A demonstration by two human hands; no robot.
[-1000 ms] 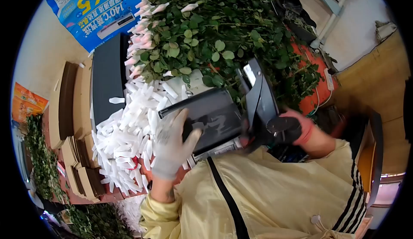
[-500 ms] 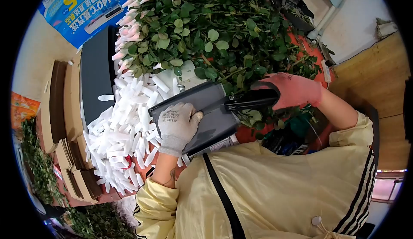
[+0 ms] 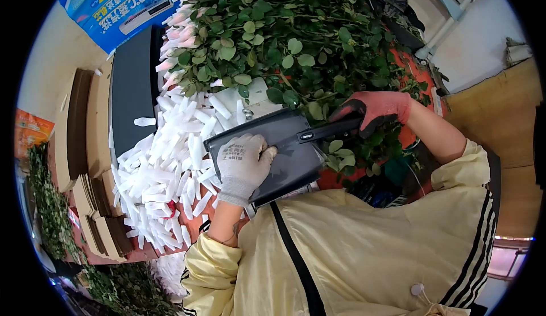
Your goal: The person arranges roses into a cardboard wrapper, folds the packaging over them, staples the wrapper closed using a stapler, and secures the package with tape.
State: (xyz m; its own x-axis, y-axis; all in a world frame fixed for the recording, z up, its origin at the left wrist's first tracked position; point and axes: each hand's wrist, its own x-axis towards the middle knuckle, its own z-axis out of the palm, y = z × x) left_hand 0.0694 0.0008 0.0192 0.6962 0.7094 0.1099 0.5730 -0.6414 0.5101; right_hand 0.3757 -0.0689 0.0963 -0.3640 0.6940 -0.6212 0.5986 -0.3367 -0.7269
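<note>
A dark grey tray (image 3: 296, 165) with thin clear film in it lies in front of me. My left hand (image 3: 244, 165), in a pale glove, rests over the tray's left part with its fingers curled down; what they hold, if anything, is hidden. In a red and black glove, my right hand (image 3: 372, 113) is wrapped round a black stapler-like tool (image 3: 333, 130). The tool's front end lies over the tray's right edge. White foam sleeves (image 3: 182, 162) are heaped along the tray's left side.
Leafy stems (image 3: 296, 43) with pink sleeved heads (image 3: 182, 34) cover the red table's far side. Folded cardboard (image 3: 85, 128) and a black panel (image 3: 133, 88) stand at the left. A cable and dark items lie right of the tray, beside a wooden board (image 3: 495, 139).
The black tool has swung from raised and upright down to nearly level over the tray's right edge. My left hand has settled lower onto the tray, its fingers more curled.
</note>
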